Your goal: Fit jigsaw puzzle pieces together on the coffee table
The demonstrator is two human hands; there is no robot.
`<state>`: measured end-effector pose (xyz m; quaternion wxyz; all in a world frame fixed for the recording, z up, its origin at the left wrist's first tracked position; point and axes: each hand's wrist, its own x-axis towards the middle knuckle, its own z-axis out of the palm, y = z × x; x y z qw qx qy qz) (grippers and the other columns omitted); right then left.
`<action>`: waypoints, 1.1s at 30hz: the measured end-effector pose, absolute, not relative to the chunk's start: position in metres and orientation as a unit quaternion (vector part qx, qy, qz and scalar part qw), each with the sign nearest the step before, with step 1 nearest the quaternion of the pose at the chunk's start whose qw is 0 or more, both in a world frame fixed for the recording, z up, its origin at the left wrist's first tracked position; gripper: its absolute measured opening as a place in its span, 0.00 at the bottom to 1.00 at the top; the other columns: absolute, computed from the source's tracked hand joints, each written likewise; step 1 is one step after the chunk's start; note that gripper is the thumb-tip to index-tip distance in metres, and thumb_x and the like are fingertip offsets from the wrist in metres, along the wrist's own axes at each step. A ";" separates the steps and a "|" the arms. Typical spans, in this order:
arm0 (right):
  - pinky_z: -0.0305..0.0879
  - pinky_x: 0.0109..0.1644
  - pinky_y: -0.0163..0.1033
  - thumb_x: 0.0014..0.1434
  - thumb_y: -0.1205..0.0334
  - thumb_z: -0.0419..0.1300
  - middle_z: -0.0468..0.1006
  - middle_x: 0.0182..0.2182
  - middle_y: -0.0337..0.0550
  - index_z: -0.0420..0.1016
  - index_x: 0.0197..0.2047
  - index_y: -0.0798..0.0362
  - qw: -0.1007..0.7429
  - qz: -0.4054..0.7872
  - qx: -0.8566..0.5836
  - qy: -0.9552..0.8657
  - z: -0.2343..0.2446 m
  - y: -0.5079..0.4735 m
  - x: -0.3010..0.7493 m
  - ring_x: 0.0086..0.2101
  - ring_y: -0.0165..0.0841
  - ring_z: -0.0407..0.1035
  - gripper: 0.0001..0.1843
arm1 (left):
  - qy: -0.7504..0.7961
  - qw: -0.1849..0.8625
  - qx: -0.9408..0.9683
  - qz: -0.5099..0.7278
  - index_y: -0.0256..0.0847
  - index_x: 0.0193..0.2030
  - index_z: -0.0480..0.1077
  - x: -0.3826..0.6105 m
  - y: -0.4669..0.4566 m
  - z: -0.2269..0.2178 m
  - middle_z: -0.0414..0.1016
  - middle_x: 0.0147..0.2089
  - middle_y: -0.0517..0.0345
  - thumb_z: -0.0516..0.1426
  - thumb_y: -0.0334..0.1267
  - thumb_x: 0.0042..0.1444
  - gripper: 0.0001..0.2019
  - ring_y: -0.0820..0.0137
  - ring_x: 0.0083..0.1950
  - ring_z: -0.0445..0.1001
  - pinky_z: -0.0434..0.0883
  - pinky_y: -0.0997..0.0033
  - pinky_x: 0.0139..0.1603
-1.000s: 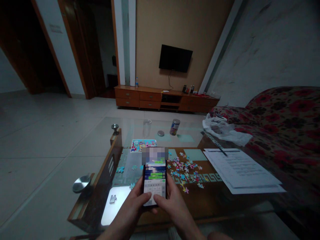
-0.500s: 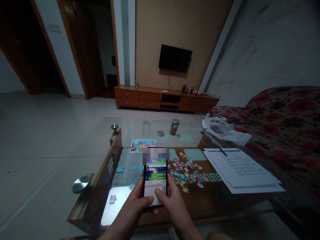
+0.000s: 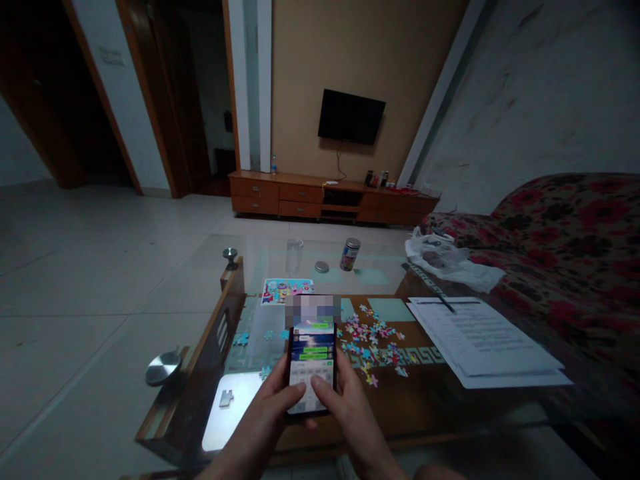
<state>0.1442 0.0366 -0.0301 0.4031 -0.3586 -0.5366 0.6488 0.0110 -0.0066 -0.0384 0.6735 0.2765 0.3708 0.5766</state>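
Note:
A smartphone (image 3: 311, 367) is held upright between my two hands above the near side of the glass table. Its screen shows a chat with green bubbles and a keyboard; the top part is blurred out. My left hand (image 3: 276, 395) grips the left edge, thumb over the keyboard. Around the right edge, my right hand (image 3: 346, 393) is closed, its thumb also on the keys. Beyond the phone lie a pile of puzzle pieces (image 3: 375, 339) and a picture card (image 3: 287, 291). On the left, a lone puzzle piece (image 3: 227, 399) rests on a white board (image 3: 220, 429).
A clear jar (image 3: 295, 255), a round lid (image 3: 321, 267) and a printed can (image 3: 349, 255) stand farther back on the glass table (image 3: 400, 413). Papers (image 3: 490, 340) with a pen (image 3: 447, 304) lie at the right, near a plastic bag (image 3: 445, 261). A floral sofa (image 3: 575, 227) flanks the table.
My left thumb has shifted slightly up on the keyboard, and a row of text has appeared above the keys. Both hands still hold the smartphone in nearly the same place.

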 end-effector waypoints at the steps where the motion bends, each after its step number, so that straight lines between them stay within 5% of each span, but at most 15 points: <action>1: 0.68 0.46 0.45 0.54 0.52 0.63 0.78 0.40 0.45 0.64 0.54 0.52 0.403 0.648 -0.357 -0.539 -0.030 0.037 0.144 0.42 0.42 0.72 0.27 | 0.369 0.675 0.275 0.577 0.41 0.60 0.61 0.011 -0.007 -0.038 0.73 0.50 0.45 0.61 0.41 0.51 0.29 0.58 0.44 0.73 0.73 0.67 0.30; 10: 0.67 0.49 0.46 0.54 0.55 0.63 0.77 0.44 0.46 0.63 0.54 0.52 0.407 0.646 -0.347 -0.545 -0.027 0.037 0.144 0.43 0.41 0.72 0.26 | 0.372 0.674 0.278 0.575 0.40 0.60 0.61 0.011 -0.008 -0.035 0.73 0.51 0.44 0.55 0.44 0.59 0.24 0.61 0.43 0.72 0.73 0.68 0.31; 27: 0.70 0.43 0.46 0.49 0.61 0.63 0.79 0.40 0.47 0.65 0.51 0.53 0.405 0.626 -0.391 -0.540 -0.024 0.037 0.141 0.39 0.42 0.74 0.25 | 0.368 0.677 0.274 0.576 0.40 0.58 0.63 0.012 -0.007 -0.034 0.74 0.49 0.46 0.62 0.38 0.47 0.29 0.61 0.42 0.74 0.72 0.68 0.30; 33: 0.67 0.51 0.49 0.46 0.65 0.63 0.78 0.46 0.47 0.65 0.52 0.53 0.387 0.674 -0.337 -0.532 -0.021 0.043 0.145 0.46 0.43 0.72 0.28 | 0.356 0.678 0.285 0.577 0.40 0.57 0.63 0.010 -0.007 -0.032 0.75 0.49 0.46 0.61 0.36 0.48 0.28 0.59 0.44 0.74 0.73 0.67 0.31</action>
